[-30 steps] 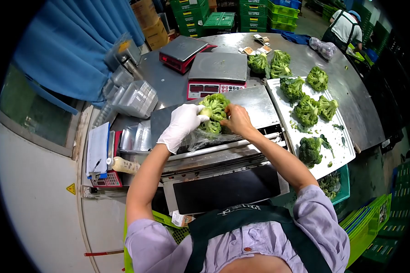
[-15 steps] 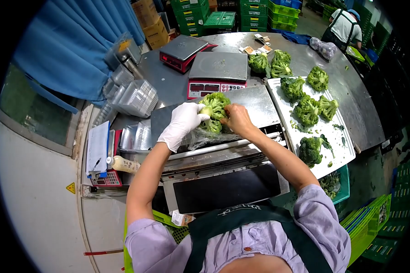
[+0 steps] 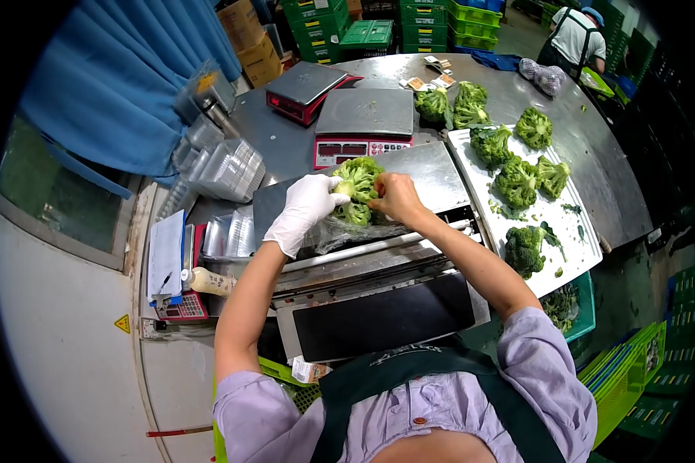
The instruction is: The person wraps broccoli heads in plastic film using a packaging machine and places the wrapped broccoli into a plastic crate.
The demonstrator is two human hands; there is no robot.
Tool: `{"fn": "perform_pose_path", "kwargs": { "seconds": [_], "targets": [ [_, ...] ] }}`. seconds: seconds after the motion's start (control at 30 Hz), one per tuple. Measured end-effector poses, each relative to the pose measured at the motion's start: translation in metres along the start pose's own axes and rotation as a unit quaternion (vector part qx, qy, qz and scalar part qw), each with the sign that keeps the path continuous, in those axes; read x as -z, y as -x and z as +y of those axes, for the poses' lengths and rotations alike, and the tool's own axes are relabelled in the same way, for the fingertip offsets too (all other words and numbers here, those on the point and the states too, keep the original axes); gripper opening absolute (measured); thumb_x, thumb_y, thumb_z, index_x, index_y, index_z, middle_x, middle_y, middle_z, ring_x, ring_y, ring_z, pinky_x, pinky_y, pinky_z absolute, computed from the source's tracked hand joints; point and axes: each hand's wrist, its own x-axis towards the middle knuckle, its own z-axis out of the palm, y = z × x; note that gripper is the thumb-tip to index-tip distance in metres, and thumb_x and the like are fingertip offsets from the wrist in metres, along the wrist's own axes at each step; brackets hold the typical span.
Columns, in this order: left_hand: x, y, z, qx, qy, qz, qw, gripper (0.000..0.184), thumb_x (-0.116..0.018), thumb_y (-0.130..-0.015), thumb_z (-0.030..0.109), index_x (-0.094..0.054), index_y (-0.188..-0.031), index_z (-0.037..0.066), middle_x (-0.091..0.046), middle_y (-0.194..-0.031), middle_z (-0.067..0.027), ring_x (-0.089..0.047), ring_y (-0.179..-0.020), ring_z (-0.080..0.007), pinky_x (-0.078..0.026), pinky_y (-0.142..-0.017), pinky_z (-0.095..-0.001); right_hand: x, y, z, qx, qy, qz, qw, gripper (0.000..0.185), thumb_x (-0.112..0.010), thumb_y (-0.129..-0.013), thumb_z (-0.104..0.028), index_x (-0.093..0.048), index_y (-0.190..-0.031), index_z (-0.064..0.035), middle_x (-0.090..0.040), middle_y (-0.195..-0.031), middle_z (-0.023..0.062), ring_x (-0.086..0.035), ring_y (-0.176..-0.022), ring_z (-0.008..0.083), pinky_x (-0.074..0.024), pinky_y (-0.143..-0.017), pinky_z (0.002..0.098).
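Observation:
White-gloved, my left hand (image 3: 309, 208) holds the left side of a green broccoli head (image 3: 357, 185), its thumb and fingers near the pale stem. My bare right hand (image 3: 398, 199) has its fingers closed on the right side of the same head. Clear plastic film (image 3: 347, 234) lies crumpled beneath and in front of the broccoli, over the wrapping machine's edge. A metal plate (image 3: 432, 174) extends behind and right of the hands. The fingertips of my right hand are partly hidden against the florets.
Behind the hands stand a red scale (image 3: 363, 116) and another scale (image 3: 305, 83). Several broccoli heads sit on a white board (image 3: 552, 262) at right. Plastic trays (image 3: 232, 170) and a bottle (image 3: 211, 281) are at left. A person (image 3: 575, 38) bends at the far right.
The view has shifted slightly. My hands keep nearly the same places on the broccoli, and the fingers of my right hand look a little more curled.

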Motion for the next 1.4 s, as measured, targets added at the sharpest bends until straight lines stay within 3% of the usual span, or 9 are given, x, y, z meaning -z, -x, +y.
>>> {"fn": "perform_pose_path", "kwargs": {
  "seconds": [0.1,0.17,0.43,0.77,1.0,1.07,1.23,1.3,1.4],
  "targets": [
    [0.001,0.000,0.002,-0.002,-0.006,0.003,1.000,0.039,-0.067,-0.075,0.040,-0.067,-0.104,0.014,-0.065,-0.085,-0.0136,-0.063,-0.081,-0.0308,-0.049,-0.069,-0.0398,-0.008,0.005,0.002,0.009,-0.012,0.021,1.000,0.020,-0.076,-0.060,-0.008,-0.059,-0.067,-0.0022,-0.061,-0.068,0.0176,-0.060,-0.069,0.0366,-0.0484,-0.063,0.0418],
    [-0.001,0.000,0.002,-0.006,-0.009,0.007,1.000,0.039,-0.067,-0.075,0.040,-0.067,-0.104,0.015,-0.065,-0.084,-0.0140,-0.063,-0.080,-0.0309,-0.049,-0.069,-0.0398,-0.019,0.013,0.000,0.129,0.050,0.084,0.987,0.016,-0.073,-0.063,-0.006,-0.057,-0.065,-0.0030,-0.058,-0.068,0.0161,-0.059,-0.072,0.0359,-0.0472,-0.062,0.0426],
    [-0.005,-0.003,-0.004,-0.012,0.009,0.024,1.000,0.038,-0.068,-0.074,0.039,-0.068,-0.103,0.014,-0.066,-0.084,-0.0137,-0.064,-0.080,-0.0303,-0.049,-0.069,-0.0392,-0.003,0.014,-0.002,-0.012,-0.072,0.067,0.995,0.029,-0.078,-0.061,-0.008,-0.054,-0.077,-0.0015,-0.059,-0.076,0.0167,-0.057,-0.074,0.0361,-0.0448,-0.061,0.0427],
    [-0.003,-0.003,-0.003,-0.010,-0.006,0.017,1.000,0.040,-0.069,-0.073,0.039,-0.067,-0.106,0.016,-0.066,-0.082,-0.0148,-0.064,-0.078,-0.0309,-0.050,-0.068,-0.0382,-0.006,0.013,-0.008,0.060,0.082,0.044,0.994,0.026,-0.075,-0.065,-0.009,-0.054,-0.080,-0.0031,-0.062,-0.078,0.0159,-0.058,-0.079,0.0355,-0.0468,-0.066,0.0436],
    [-0.003,-0.003,-0.003,-0.001,0.002,0.011,1.000,0.038,-0.068,-0.073,0.040,-0.068,-0.101,0.013,-0.066,-0.085,-0.0132,-0.064,-0.081,-0.0303,-0.049,-0.070,-0.0392,-0.003,0.008,0.000,0.074,0.006,0.034,0.997,0.021,-0.072,-0.065,-0.008,-0.054,-0.076,-0.0054,-0.060,-0.067,0.0123,-0.057,-0.075,0.0320,-0.0474,-0.063,0.0420],
    [-0.002,-0.003,-0.002,0.002,-0.004,0.014,1.000,0.039,-0.068,-0.073,0.041,-0.068,-0.101,0.014,-0.066,-0.085,-0.0136,-0.063,-0.081,-0.0301,-0.049,-0.070,-0.0393,-0.008,0.011,0.002,0.218,0.074,0.099,0.968,0.017,-0.069,-0.065,-0.006,-0.055,-0.075,-0.0061,-0.061,-0.068,0.0114,-0.058,-0.073,0.0307,-0.0476,-0.060,0.0406],
    [0.000,0.000,0.001,0.015,0.006,0.005,1.000,0.038,-0.068,-0.073,0.041,-0.068,-0.101,0.014,-0.066,-0.084,-0.0134,-0.063,-0.081,-0.0301,-0.049,-0.070,-0.0393,0.012,0.026,-0.019,0.223,0.009,0.081,0.971,0.005,-0.063,-0.067,-0.006,-0.060,-0.070,-0.0073,-0.062,-0.063,0.0075,-0.058,-0.063,0.0254,-0.0484,-0.056,0.0367],
    [-0.001,-0.001,0.000,0.012,0.009,0.010,1.000,0.038,-0.068,-0.073,0.041,-0.068,-0.101,0.015,-0.066,-0.084,-0.0132,-0.064,-0.081,-0.0302,-0.049,-0.070,-0.0393,0.036,0.057,-0.046,0.122,-0.192,-0.146,0.963,0.003,-0.062,-0.067,-0.006,-0.061,-0.068,-0.0073,-0.062,-0.061,0.0054,-0.059,-0.058,0.0214,-0.0482,-0.055,0.0334],
    [-0.005,-0.001,-0.003,0.002,0.019,0.024,1.000,0.037,-0.068,-0.073,0.040,-0.068,-0.100,0.015,-0.066,-0.082,-0.0130,-0.064,-0.079,-0.0303,-0.049,-0.069,-0.0391,0.089,0.102,-0.052,0.130,-0.097,-0.479,0.863,0.007,-0.064,-0.071,-0.010,-0.065,-0.078,-0.0077,-0.065,-0.067,0.0059,-0.061,-0.059,0.0190,-0.0485,-0.056,0.0314]
  ]
}}
